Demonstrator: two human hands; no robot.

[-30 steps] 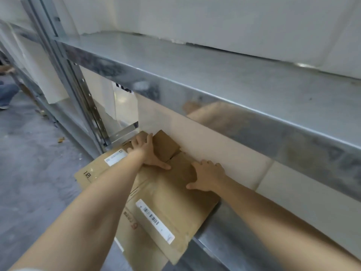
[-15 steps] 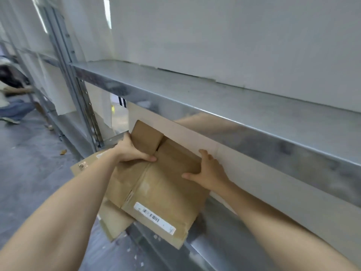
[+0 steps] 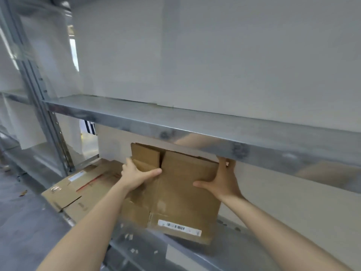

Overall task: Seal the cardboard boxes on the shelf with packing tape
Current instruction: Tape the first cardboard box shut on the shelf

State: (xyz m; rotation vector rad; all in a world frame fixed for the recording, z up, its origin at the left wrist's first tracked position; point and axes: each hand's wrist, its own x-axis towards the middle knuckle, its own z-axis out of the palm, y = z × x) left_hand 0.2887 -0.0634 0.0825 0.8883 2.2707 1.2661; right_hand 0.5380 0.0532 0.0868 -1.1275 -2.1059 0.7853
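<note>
We reach both bare arms forward beneath the upper shelf (image 3: pixel 195 124). Our left hand (image 3: pixel 136 174) grips the box (image 3: pixel 181 194) at its left side. The thumb lies straight across the front face and the other fingers wrap behind a flap. Our right hand (image 3: pixel 222 180) holds the right edge near the top corner. Its thumb is spread wide onto the front, and its fingers point up and curl round the edge, just under the upper shelf's lip.

The box is brown cardboard, folded flat and held nearly upright over the lower shelf (image 3: pixel 234 249). A white label (image 3: pixel 179 227) sits low on its front. A second box (image 3: pixel 88 182) lies flat on that shelf to the left.

The upper shelf hides the box's top right edge. We cannot tell whether its bottom edge touches the lower shelf, and the label's print is too blurred to read.
</note>
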